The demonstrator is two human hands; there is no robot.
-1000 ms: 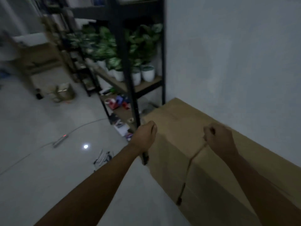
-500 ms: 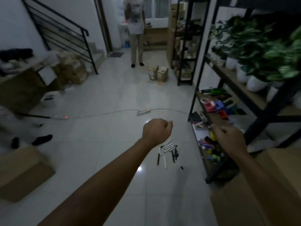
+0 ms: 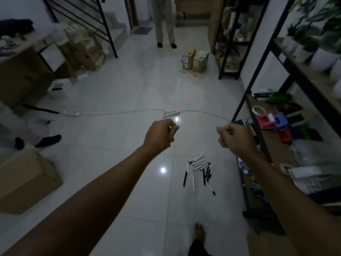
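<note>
Both my arms reach forward over the white tiled floor (image 3: 114, 145). My left hand (image 3: 160, 134) is curled into a fist in mid-air, and nothing shows in it. My right hand (image 3: 233, 138) is curled the same way, level with the left and a little apart from it, close to the black shelf post (image 3: 258, 137). Below and between the hands, several black and white markers (image 3: 200, 169) lie scattered on the floor. My bare foot (image 3: 199, 234) shows at the bottom edge.
A power strip (image 3: 170, 113) with a white cable (image 3: 114, 113) crosses the floor ahead. A black shelf rack (image 3: 299, 74) with potted plants and small items stands on the right. Cardboard boxes (image 3: 24, 180) sit on the left. A person (image 3: 165, 21) stands at the far end.
My view swung left from the big cardboard box by the wall to the open floor. Both hands left the box and now hang as fists above the markers.
</note>
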